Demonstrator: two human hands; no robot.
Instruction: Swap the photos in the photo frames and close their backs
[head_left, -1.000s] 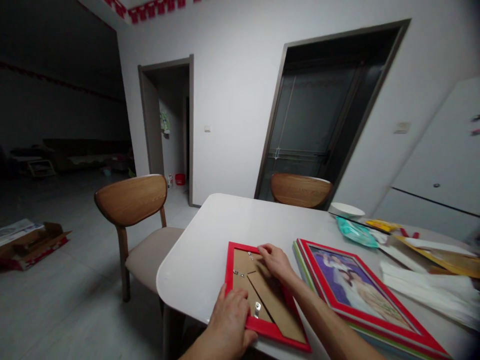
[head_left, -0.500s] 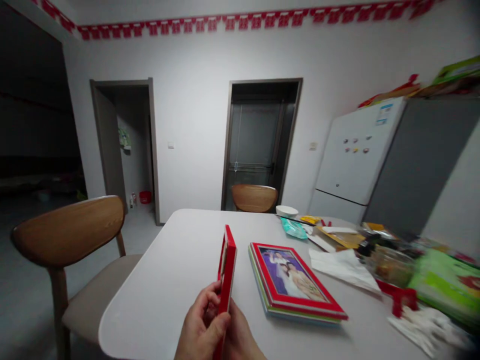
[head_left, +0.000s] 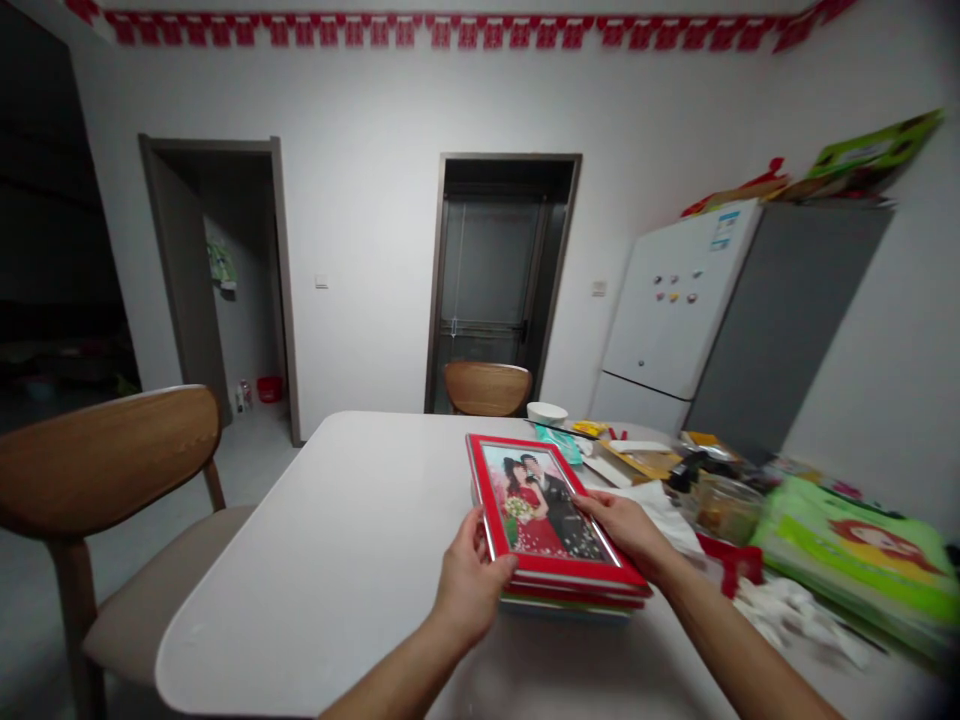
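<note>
A red picture frame (head_left: 559, 573) with a photo of a couple lies face up on a stack of other frames (head_left: 577, 606), whose red, green and blue edges show underneath. My left hand (head_left: 471, 580) grips its near left edge, thumb on top and fingers at the side. On the right edge, my right hand (head_left: 619, 522) holds the same frame, its thumb over the border and the other fingers mostly hidden. Whether the frame rests fully on the stack or hovers just over it is hard to tell.
The frames are on a white table (head_left: 315, 560). Along its right side lie a white bowl (head_left: 547, 412), a teal packet (head_left: 559, 442), a clear container (head_left: 724, 507), crumpled white tissue (head_left: 795, 615) and a green package (head_left: 855, 560). A wooden chair (head_left: 112, 450) stands at the left.
The red picture frame was upright between both hands left of the stack. Now it lies flat over the stack, with my hands apart on opposite edges. The view has shifted slightly right.
</note>
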